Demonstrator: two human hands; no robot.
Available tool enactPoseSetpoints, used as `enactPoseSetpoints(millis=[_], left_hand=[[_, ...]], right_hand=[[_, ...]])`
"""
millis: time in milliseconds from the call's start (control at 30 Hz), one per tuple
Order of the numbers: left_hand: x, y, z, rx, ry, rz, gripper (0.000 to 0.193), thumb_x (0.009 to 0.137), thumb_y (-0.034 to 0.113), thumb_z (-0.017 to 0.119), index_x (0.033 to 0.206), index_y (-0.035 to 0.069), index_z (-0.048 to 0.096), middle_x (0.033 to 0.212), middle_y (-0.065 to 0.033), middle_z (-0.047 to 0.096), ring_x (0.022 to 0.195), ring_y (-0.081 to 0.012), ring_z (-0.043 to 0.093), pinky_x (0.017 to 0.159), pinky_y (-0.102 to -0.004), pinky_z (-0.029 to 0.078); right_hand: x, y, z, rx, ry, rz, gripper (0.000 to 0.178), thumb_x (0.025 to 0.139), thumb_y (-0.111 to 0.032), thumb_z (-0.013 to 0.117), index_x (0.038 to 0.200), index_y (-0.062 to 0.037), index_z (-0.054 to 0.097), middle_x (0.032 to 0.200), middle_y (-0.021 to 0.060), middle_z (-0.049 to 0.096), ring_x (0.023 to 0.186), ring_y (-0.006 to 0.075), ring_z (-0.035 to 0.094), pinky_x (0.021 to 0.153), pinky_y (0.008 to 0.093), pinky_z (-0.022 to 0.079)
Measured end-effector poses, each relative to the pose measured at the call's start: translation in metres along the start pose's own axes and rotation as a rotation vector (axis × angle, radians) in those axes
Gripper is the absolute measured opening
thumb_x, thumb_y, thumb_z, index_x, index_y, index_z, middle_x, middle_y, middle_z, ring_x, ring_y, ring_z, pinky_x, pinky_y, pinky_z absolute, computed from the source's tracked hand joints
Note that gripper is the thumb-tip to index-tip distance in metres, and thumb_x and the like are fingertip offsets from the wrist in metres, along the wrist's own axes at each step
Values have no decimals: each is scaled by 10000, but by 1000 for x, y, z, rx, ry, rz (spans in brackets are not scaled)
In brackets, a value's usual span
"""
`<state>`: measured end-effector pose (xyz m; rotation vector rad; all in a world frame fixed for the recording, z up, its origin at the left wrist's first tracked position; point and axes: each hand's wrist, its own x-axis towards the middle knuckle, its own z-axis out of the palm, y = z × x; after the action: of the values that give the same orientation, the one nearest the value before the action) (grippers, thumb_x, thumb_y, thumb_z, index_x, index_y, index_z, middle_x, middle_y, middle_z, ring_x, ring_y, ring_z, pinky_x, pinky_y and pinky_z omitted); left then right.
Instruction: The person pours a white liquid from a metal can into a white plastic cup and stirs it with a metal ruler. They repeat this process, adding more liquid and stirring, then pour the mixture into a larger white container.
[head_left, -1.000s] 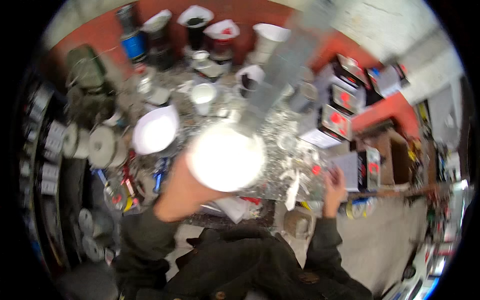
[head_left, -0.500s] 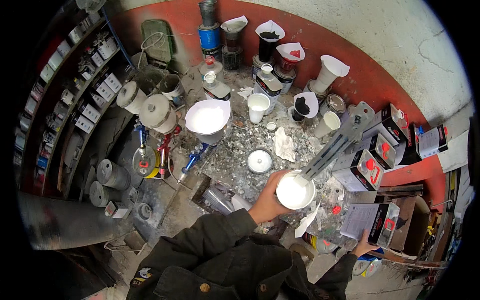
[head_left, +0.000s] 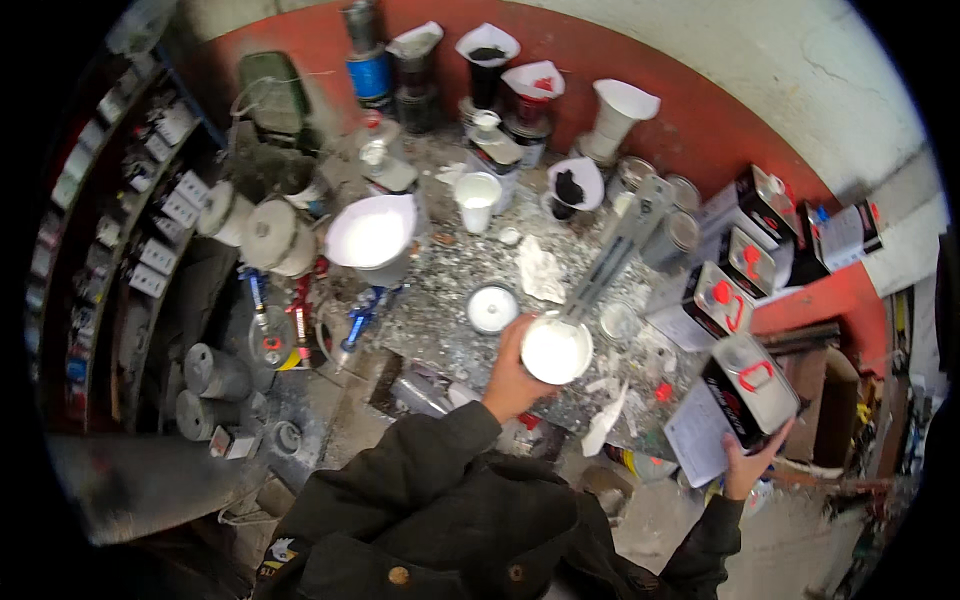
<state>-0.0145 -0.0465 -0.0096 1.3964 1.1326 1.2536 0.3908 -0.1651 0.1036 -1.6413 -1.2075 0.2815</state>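
My left hand (head_left: 511,378) is wrapped round a white cup (head_left: 557,352) of white paint. A long slotted metal stirring stick (head_left: 612,250) stands tilted in the cup, leaning away toward the far right. With my right hand (head_left: 754,462) I grip the lower right side of a rectangular metal can (head_left: 752,392) with a red handle on its top. This can is tilted over the table's right front edge, apart from the cup. A loose red cap (head_left: 663,392) lies on the table between the cup and the can.
Several red-capped cans (head_left: 722,300) stand at the right, beside an open cardboard box (head_left: 825,410). Paper strainers in cups (head_left: 490,50) line the back. A large strainer of white paint (head_left: 372,235) rests on a spray gun (head_left: 365,312). A round lid (head_left: 493,309) lies near my left hand.
My right hand has raised the can from the table's edge and tilted it. The cup stays in my left hand with the stick in it. The whole view has shifted.
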Motion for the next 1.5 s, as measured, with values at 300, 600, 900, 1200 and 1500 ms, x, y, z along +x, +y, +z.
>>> enactPoseSetpoints(millis=[300, 600, 900, 1200, 1500], left_hand=[[9, -1, 17, 129, 2, 21, 1116, 552, 61, 963, 1479, 44, 341, 1489, -145, 365, 1382, -315, 433, 1145, -417, 400], [11, 8, 20, 46, 7, 19, 932, 549, 64, 955, 1362, 107, 502, 1481, -180, 333, 1415, -382, 351, 1152, -461, 363], [12, 9, 21, -36, 15, -13, 897, 577, 83, 956, 1352, 107, 505, 1480, -172, 325, 1402, -371, 364, 1145, -447, 374], [12, 4, 21, 3, 13, 33, 972, 548, 51, 947, 1393, 75, 468, 1478, -162, 348, 1404, -372, 376, 1162, -442, 360], [13, 8, 21, -15, 17, 18, 901, 571, 95, 961, 1348, 99, 504, 1472, -172, 339, 1396, -374, 380, 1140, -450, 382]], right_hand=[[20, -127, 33, -298, -477, -187, 1251, 484, -130, 902, 1552, 39, 272, 1392, 192, 458, 1282, 333, 485, 1116, 404, 373], [43, -183, 72, -560, -697, -399, 1187, 490, -167, 903, 1541, -56, 365, 1322, 202, 494, 1205, 384, 505, 1020, 449, 436], [53, -202, 87, -625, -783, -426, 1155, 493, -176, 896, 1529, -68, 396, 1282, 199, 513, 1162, 388, 510, 1003, 461, 431], [57, -207, 87, -678, -789, -440, 1172, 478, -179, 894, 1534, -81, 394, 1271, 203, 515, 1135, 398, 525, 993, 471, 438], [58, -209, 87, -695, -794, -428, 1173, 476, -186, 896, 1532, -76, 399, 1274, 201, 524, 1142, 391, 534, 993, 463, 449]])
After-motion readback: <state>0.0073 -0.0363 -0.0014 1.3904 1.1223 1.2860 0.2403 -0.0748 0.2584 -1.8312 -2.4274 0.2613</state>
